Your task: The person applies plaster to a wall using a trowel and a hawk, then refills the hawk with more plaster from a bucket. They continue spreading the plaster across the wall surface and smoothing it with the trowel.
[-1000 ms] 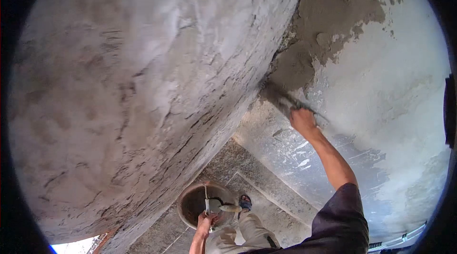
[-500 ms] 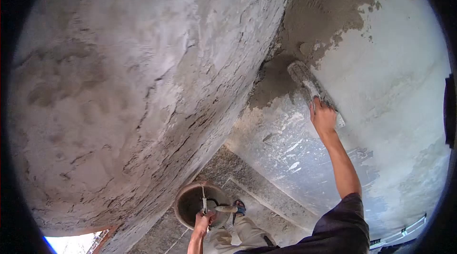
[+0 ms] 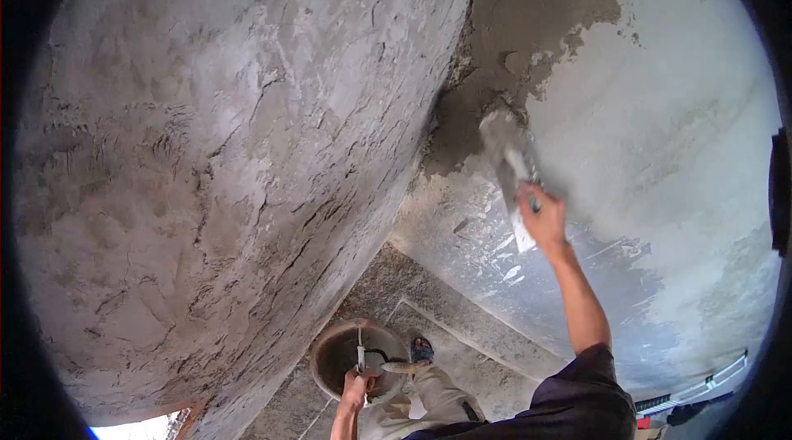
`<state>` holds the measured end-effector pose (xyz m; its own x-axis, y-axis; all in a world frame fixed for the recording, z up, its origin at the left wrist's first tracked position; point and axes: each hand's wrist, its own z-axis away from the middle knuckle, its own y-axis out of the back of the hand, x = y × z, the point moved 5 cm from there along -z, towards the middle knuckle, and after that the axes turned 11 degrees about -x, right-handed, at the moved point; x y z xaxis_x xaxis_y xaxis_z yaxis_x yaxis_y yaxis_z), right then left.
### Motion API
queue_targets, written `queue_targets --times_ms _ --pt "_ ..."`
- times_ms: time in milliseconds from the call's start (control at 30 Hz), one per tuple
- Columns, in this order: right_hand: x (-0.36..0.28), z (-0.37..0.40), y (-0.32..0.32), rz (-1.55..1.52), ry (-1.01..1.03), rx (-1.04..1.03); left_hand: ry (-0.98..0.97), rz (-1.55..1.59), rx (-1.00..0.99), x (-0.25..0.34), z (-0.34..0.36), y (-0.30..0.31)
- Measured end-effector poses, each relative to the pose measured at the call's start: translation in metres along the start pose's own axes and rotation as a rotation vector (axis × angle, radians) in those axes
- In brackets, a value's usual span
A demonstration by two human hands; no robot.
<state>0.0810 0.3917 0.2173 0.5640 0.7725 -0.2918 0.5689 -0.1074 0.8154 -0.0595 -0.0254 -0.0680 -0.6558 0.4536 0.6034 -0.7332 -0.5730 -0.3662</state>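
Note:
My right hand (image 3: pixel 544 217) is closed around the handle of a plastering trowel (image 3: pixel 505 147), whose long blade lies near the lower edge of the dark wet plaster (image 3: pixel 528 35) on the right-hand wall. The trowel is a little blurred. Low in view, my left hand (image 3: pixel 356 389) is closed on the pale bar-like handle (image 3: pixel 360 357) of a round bucket (image 3: pixel 320 364). A second tool (image 3: pixel 400 367) with a light handle and a dark curved neck rests in the bucket, its far end hidden.
A rough grey wall (image 3: pixel 206 151) fills the left and meets the smoother pale wall (image 3: pixel 660 134) in a corner. Below are the concrete floor (image 3: pixel 470 349) and my sandalled foot (image 3: pixel 421 348). A pale rail-like object (image 3: pixel 718 382) lies at the lower right.
My right hand and the trowel have moved a little down and left, and the blade is tilted more upright. The view has shifted slightly. My left hand keeps its grip on the bucket handle.

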Motion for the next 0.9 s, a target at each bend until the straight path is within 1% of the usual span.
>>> queue_targets --times_ms 33,133,200,267,333,367,433,500,533,567,600,733,800,833,900 --pt "-0.001 -0.015 0.012 -0.024 0.022 0.075 -0.001 -0.002 -0.004 -0.001 -0.002 0.000" --pt "0.000 -0.052 0.015 -0.074 -0.033 0.031 0.011 -0.067 0.009 -0.005 -0.011 0.004" --pt "0.008 -0.055 -0.008 -0.070 -0.024 0.003 -0.014 -0.070 -0.021 -0.007 -0.013 0.004" --pt "0.020 -0.051 -0.033 -0.068 -0.012 -0.020 0.002 -0.056 0.007 -0.005 -0.013 0.006" --pt "0.038 -0.033 -0.075 0.005 -0.194 -0.372 0.014 -0.039 0.033 -0.002 -0.012 0.008" --pt "0.046 -0.025 -0.090 0.008 -0.190 -0.374 -0.008 -0.032 0.012 0.000 -0.013 0.008" --pt "0.056 -0.002 -0.124 0.189 -0.127 -0.656 -0.036 -0.021 -0.008 0.000 -0.012 0.009" --pt "0.060 0.016 -0.119 0.237 -0.131 -0.674 -0.013 -0.049 0.032 -0.003 -0.013 0.013" --pt "0.048 0.014 -0.111 0.283 -0.139 -0.695 -0.020 -0.041 0.034 -0.004 -0.015 0.015" --pt "0.038 0.011 -0.092 0.308 -0.106 -0.645 -0.020 -0.072 0.013 -0.007 -0.017 0.018" --pt "0.031 0.004 -0.076 0.310 -0.100 -0.647 -0.018 -0.104 -0.009 -0.009 -0.017 0.018" --pt "-0.013 -0.046 0.000 0.584 0.300 -0.171 -0.060 -0.067 -0.012 -0.001 -0.017 0.012" --pt "-0.034 -0.072 0.026 0.667 0.316 -0.077 -0.004 -0.101 -0.019 -0.004 -0.021 0.014" --pt "-0.040 -0.084 0.031 0.670 0.317 -0.075 -0.007 -0.100 -0.022 -0.003 -0.020 0.012" --pt "-0.052 -0.104 0.037 0.726 0.362 0.031 -0.064 -0.037 0.019 0.002 -0.017 0.009"
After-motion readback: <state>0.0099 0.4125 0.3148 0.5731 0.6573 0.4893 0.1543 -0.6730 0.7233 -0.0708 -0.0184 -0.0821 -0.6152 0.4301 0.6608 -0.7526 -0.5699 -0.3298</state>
